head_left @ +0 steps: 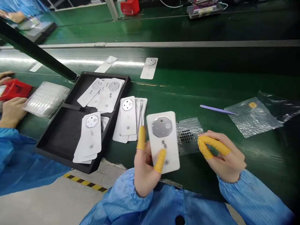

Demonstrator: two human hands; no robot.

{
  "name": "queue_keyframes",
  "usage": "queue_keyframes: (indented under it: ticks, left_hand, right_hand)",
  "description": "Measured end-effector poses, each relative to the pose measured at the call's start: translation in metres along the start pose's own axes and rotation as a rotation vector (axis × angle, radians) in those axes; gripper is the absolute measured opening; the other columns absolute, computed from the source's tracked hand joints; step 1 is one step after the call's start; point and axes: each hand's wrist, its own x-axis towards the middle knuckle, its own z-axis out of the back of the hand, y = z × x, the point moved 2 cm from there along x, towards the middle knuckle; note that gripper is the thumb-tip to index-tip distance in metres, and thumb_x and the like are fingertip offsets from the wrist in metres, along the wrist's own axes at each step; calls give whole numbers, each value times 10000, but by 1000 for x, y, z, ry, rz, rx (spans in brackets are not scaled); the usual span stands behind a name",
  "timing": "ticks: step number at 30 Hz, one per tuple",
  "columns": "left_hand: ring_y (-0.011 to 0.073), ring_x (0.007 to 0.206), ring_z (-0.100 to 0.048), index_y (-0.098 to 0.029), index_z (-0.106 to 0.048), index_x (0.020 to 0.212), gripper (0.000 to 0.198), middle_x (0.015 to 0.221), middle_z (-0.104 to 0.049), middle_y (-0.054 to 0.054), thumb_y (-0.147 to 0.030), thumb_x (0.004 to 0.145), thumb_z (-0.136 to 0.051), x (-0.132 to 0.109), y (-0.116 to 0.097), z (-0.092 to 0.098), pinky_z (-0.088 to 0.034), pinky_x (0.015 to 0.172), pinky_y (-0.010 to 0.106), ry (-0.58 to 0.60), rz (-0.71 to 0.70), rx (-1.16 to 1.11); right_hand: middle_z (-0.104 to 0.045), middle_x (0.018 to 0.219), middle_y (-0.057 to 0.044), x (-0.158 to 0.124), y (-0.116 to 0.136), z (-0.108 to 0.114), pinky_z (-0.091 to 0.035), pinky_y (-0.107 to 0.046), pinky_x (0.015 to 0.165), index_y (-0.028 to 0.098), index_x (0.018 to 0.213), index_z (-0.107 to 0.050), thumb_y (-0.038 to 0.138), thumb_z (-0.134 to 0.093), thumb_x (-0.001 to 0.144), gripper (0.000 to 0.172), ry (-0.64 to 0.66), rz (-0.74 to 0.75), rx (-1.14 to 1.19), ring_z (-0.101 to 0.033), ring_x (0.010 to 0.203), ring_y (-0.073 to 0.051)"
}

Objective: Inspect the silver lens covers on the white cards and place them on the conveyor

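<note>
My left hand (150,168), with yellow finger cots on thumb and forefinger, grips a white phone back panel (172,150) near its lower left. The panel bears a large grey camera circle, black lettering and a small round mark. To its right, my right hand (221,153) has its yellow-cotted thumb and forefinger pinched together; anything between them is too small to make out. Just left of that pinch lies a clear sheet (192,148) with several rows of small black dots. A stack of similar white panels (128,120) rests left of the held one.
A black divided tray (53,137) holds more white panels (91,137). Further back lie loose panels (148,68). Purple tweezers (213,108) touch a bubble-wrap bag (255,120) on the right. At left, a person's hand (14,109) is near clear plastic trays (48,98) and a red bin (17,90).
</note>
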Motion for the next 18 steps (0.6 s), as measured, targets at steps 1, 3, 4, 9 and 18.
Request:
queue_keyframes:
  ticks: [1, 3, 4, 9, 18]
  left_hand:
    - [231, 1079, -654, -242, -185, 1494, 770, 1242, -648, 111, -189, 863, -623, -5, 1, -10, -590, 831, 282, 55, 10, -1]
    - [244, 1108, -639, -222, -356, 1433, 627, 1281, -624, 108, -181, 865, -617, -14, 5, -26, -581, 860, 284, 142, 16, 18]
    - [250, 1103, -642, -220, -403, 1406, 588, 1284, -622, 106, -180, 862, -620, -18, 7, -30, -578, 870, 294, 168, 6, 37]
    - [262, 1052, -667, -225, -466, 1350, 526, 1223, -657, 108, -180, 851, -626, -26, 11, -36, -569, 872, 324, 192, -77, 159]
    - [205, 1039, -667, -308, -405, 1360, 641, 1201, -673, 48, -67, 812, -632, -26, 8, -41, -546, 877, 269, 213, -99, 158]
  right_hand:
    - [-670, 849, -28, 4, 9, 3, -570, -336, 792, 222, 994, -649, 66, -684, 753, 290, -15, 19, -18, -655, 789, -172]
    - [-687, 865, -24, 5, 22, 5, -561, -364, 867, 219, 1044, -642, 93, -690, 763, 312, 15, 26, -55, -657, 801, -170]
    - [-696, 897, -25, 3, 26, 6, -551, -384, 902, 221, 1076, -637, 111, -682, 777, 322, 46, 21, -71, -659, 814, -171]
    - [-693, 1066, -31, -13, 30, 9, -491, -439, 1002, 242, 1217, -589, 110, -629, 814, 425, 143, 33, -78, -663, 910, -182]
    - [-621, 1188, -165, -4, 37, 5, -457, -527, 994, 123, 1125, -602, 185, -540, 867, 273, 215, 221, -169, -571, 1150, -294]
